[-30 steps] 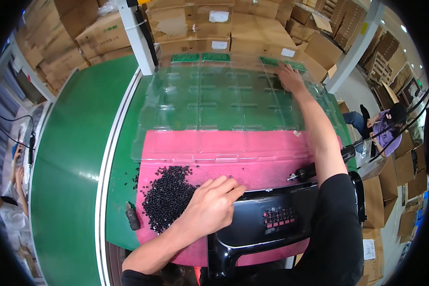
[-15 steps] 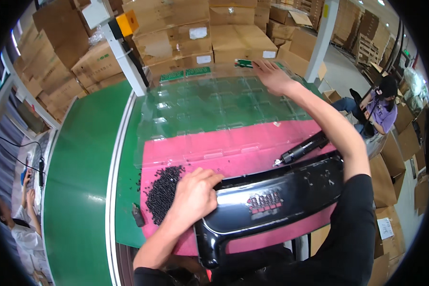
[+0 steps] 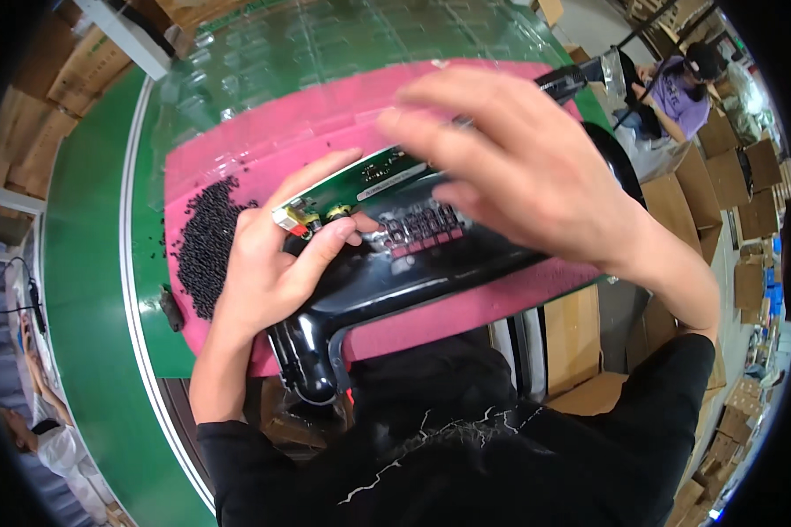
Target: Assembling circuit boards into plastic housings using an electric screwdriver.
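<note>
A green circuit board with small parts at its left end is tilted above a black plastic housing. My left hand grips that end between thumb and fingers. My right hand, smeared by motion, hovers over the board's right part with its fingers apart and hides that end. The long curved housing lies on a pink mat, and a grille of slots shows in its middle. Left of my left hand is a pile of small black pieces, perhaps screws.
A clear plastic tray with compartments covers the far side of the green table. A black electric screwdriver lies beyond my right hand. By the pile rests a small dark object. A seated person is at the far right.
My right hand has come back from the tray at the far side, and the circuit board is now over the housing. My left hand has left the housing's edge and holds the board. The view has tilted down.
</note>
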`<state>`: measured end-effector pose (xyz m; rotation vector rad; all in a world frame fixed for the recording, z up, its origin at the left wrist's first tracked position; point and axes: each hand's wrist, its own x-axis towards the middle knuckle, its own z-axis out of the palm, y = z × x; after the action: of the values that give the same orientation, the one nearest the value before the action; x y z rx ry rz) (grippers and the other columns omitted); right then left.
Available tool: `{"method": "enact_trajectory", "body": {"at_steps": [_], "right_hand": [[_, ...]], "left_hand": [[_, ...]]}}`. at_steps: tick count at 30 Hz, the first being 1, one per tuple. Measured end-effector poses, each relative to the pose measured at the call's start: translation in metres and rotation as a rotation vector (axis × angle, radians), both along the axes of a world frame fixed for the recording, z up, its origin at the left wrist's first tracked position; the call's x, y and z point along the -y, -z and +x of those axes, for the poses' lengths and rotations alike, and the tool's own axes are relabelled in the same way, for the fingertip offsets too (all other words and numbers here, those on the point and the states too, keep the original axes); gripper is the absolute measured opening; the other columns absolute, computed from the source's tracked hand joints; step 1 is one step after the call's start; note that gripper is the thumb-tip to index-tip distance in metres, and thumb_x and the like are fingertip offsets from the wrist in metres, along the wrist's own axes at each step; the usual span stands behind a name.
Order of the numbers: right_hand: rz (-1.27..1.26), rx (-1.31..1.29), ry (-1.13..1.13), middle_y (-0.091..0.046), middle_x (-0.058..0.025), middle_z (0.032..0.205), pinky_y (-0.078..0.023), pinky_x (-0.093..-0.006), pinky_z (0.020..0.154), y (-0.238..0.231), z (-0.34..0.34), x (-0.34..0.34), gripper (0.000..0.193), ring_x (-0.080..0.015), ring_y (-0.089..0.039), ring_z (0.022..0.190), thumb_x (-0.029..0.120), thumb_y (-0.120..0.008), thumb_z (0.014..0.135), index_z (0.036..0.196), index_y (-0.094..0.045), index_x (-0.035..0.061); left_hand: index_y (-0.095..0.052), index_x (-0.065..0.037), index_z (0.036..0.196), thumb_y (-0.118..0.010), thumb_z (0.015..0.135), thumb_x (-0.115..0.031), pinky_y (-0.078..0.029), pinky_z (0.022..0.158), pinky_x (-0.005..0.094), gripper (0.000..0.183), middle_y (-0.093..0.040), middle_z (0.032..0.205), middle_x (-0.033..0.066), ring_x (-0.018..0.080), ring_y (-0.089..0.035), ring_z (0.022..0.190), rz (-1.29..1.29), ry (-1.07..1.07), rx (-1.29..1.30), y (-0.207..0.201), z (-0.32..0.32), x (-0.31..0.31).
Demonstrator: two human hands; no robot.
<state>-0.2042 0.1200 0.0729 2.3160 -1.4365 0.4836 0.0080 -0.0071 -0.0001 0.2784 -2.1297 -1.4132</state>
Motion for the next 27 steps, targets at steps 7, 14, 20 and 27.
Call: {"method": "enact_trajectory", "body": {"at_steps": [7, 14, 20, 27], "right_hand": [[0.033, 0.392, 0.106, -0.060, -0.0076, 0.068, -0.049, -0.0296, 0.052, 0.036, 0.005, -0.030, 0.030, -0.0206, -0.062, 0.059, 0.013, -0.076, 0.073, 0.096, -0.062, 0.0031], [-0.036, 0.512, 0.164, -0.064, -0.0110, 0.070, -0.049, -0.0267, 0.050, 0.042, 0.012, -0.031, 0.017, -0.0200, -0.065, 0.059, 0.003, -0.068, 0.080, 0.096, -0.063, -0.0015], [0.327, 1.163, 0.329, -0.068, -0.0088, 0.076, -0.051, -0.0202, 0.057, 0.044, 0.004, -0.039, 0.017, -0.0112, -0.066, 0.063, 0.002, -0.058, 0.089, 0.103, -0.063, -0.0048], [0.738, 1.065, 0.341, -0.070, -0.0088, 0.089, -0.050, -0.0296, 0.081, 0.059, -0.007, -0.054, 0.062, -0.0184, -0.065, 0.085, 0.012, -0.084, 0.063, 0.114, -0.052, 0.0008]], "left_hand": [[-0.045, -0.002, 0.135, -0.060, 0.088, -0.006, -0.052, 0.072, 0.0252, 0.049, -0.071, 0.083, 0.0066, 0.0121, -0.066, 0.073, 0.033, 0.140, 0.074, 0.005, 0.000, -0.007], [-0.035, 0.004, 0.139, -0.077, 0.074, -0.003, -0.050, 0.087, 0.0314, 0.078, -0.056, 0.124, 0.0134, 0.0192, -0.063, 0.101, -0.004, 0.082, 0.035, 0.004, 0.004, -0.009], [-0.048, -0.006, 0.132, -0.083, 0.061, -0.002, -0.053, 0.070, 0.0258, 0.080, -0.064, 0.100, 0.0079, 0.0141, -0.062, 0.089, -0.102, 0.006, 0.002, 0.006, 0.000, 0.003], [-0.057, -0.005, 0.103, -0.085, 0.051, -0.018, -0.046, 0.067, 0.0321, 0.060, -0.056, 0.091, 0.0070, 0.0217, -0.053, 0.074, -0.493, 0.100, 0.393, 0.009, -0.002, -0.002]]}}
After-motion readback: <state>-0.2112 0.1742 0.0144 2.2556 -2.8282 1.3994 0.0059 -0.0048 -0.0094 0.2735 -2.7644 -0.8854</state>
